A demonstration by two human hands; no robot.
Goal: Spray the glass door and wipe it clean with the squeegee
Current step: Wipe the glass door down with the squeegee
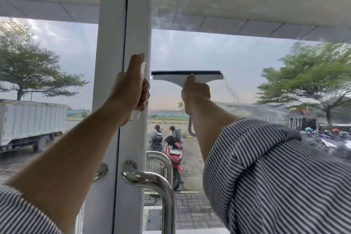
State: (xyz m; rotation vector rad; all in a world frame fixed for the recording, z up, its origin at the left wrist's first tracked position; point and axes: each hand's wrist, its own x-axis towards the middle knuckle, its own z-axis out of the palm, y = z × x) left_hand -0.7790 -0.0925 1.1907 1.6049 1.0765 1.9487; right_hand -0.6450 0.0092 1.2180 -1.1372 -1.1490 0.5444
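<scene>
The glass door [237, 59] fills the right of the view, with wet streaks and haze across its upper and right parts. My right hand [195, 89] grips a white squeegee [171, 77], whose black blade lies level against the glass at mid height, its left end by the white door frame [133, 24]. A thin water trail runs down from the blade's right end. My left hand [133, 85] holds a small clear spray bottle [137, 114] upright against the frame, forefinger on top of the nozzle.
A steel pull handle [161, 186] curves out from the door frame below my arms, with a second one behind the glass. Outside the glass stand parked motorbikes, a white truck at left and trees. My striped sleeves cover the lower corners.
</scene>
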